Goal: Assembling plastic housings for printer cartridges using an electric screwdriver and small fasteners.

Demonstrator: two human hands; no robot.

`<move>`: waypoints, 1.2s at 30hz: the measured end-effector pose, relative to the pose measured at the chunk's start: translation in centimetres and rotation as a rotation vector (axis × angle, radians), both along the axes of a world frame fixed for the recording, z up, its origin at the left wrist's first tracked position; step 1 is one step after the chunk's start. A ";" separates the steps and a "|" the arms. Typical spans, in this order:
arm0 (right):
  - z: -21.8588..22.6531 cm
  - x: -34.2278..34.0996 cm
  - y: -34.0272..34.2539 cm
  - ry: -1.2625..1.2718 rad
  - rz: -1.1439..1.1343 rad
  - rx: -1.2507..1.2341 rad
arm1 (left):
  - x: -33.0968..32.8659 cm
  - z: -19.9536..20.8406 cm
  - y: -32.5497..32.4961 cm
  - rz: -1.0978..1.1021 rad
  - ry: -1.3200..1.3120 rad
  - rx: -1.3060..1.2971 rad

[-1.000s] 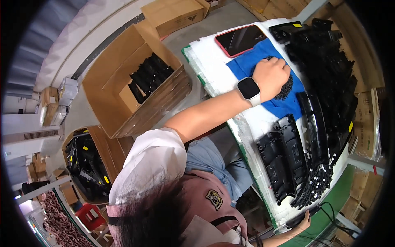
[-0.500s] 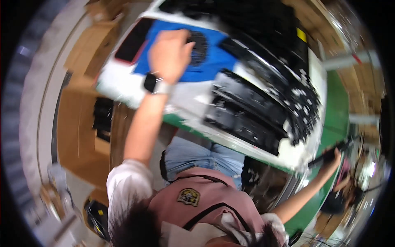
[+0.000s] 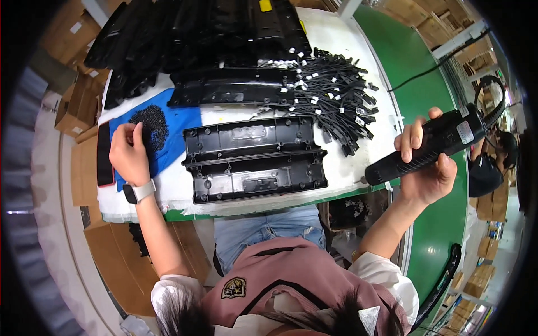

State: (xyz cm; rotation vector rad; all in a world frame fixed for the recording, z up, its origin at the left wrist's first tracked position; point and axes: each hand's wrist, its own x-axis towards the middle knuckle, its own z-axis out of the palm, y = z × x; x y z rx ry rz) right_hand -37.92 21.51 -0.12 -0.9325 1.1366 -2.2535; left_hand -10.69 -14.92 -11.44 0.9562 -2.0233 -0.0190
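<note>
My left hand point(image 3: 129, 155) is at the edge of a pile of small black screws point(image 3: 157, 127) on a blue cloth point(image 3: 188, 115). Its thumb and fingertips are pinched together, and whatever they hold is too small to make out. A black electric screwdriver point(image 3: 423, 150) with a cord rests in my right hand point(image 3: 428, 182), fingers and thumb around its body, its tip end pointing left. Between the hands lie two black plastic shells, a far one point(image 3: 216, 140) and a near one point(image 3: 221, 182), side by side with their ribbed insides up.
Behind the shells, another long black shell point(image 3: 235, 84) lies beside a heap of black cables with white tags point(image 3: 342, 95). More black parts point(image 3: 196, 33) are stacked at the back. A phone point(image 3: 105, 154) sits at the left edge. Green surface point(image 3: 417, 73) extends along the right.
The view has turned and steadied. My left hand remains beside the screws, its fingers now pinched. My right hand has brought the screwdriver up and inward, toward the table's right edge.
</note>
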 end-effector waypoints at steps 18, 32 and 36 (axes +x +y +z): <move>-2.0 0.9 -1.1 0.215 0.197 -0.506 | -4.4 5.0 9.5 -0.637 0.295 0.886; -2.8 2.6 1.8 0.213 0.136 -0.628 | -9.5 7.3 19.4 -1.092 -0.017 1.498; -3.2 2.7 2.0 0.120 0.139 -0.610 | -9.7 6.8 19.9 -1.210 0.020 1.541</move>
